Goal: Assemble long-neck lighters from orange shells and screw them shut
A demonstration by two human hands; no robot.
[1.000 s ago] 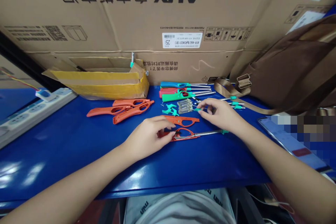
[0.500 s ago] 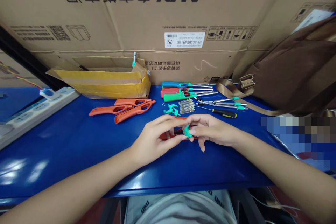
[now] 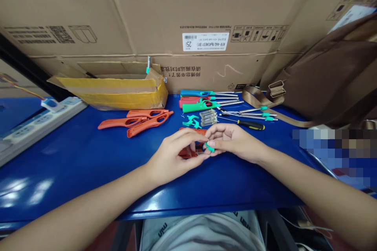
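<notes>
In the centre of the frame we see a small green plastic piece (image 3: 209, 147), smooth and partly hidden, pinched in the right hand (image 3: 232, 143); that grip is closed on it between thumb and curled fingers. The left hand (image 3: 171, 157) arches just beside it, thumb and forefinger parted in a loose curve, and we cannot tell whether that grip has hold of anything. Below the fingers lies a hollow orange casing (image 3: 188, 152) of moulded plastic, largely covered, on the glossy blue surface (image 3: 88, 180). Just above the hands we find angular green clips (image 3: 193, 120) and a row of clear, tube-like capsules (image 3: 209, 117); to their right are a black-and-yellow screwdriver (image 3: 250, 125) and slim, shiny metal rods (image 3: 256, 117) with green collars. Above these, long-nosed lighters in blue, red and green (image 3: 200, 105) lie in a stack. Left of centre we see matte orange shells (image 3: 150, 126) with oval openings, below a creased cardboard box (image 3: 118, 96) banded with yellow tape. Ribbed brown webbing (image 3: 251, 100) curls before a soft, folded brown bag (image 3: 324, 82) at the right, and a hard white power strip (image 3: 44, 121) slants across the left.
</notes>
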